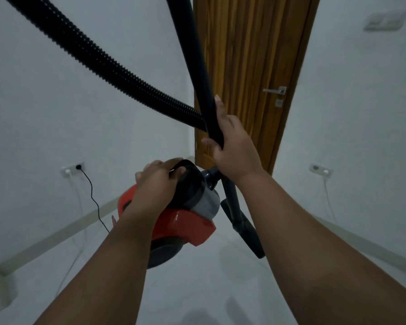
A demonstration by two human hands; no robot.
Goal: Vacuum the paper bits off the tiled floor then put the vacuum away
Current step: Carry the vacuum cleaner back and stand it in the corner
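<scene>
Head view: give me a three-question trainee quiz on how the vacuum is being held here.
1. True or false: the left hand grips the black handle on the red vacuum body.
2. What does the right hand hold: A) the door handle, B) the rigid black tube, C) the power cord?
3. Fill in: the cord runs to a wall ____ on the left.

Key: 1 true; 2 B; 3 socket.
</scene>
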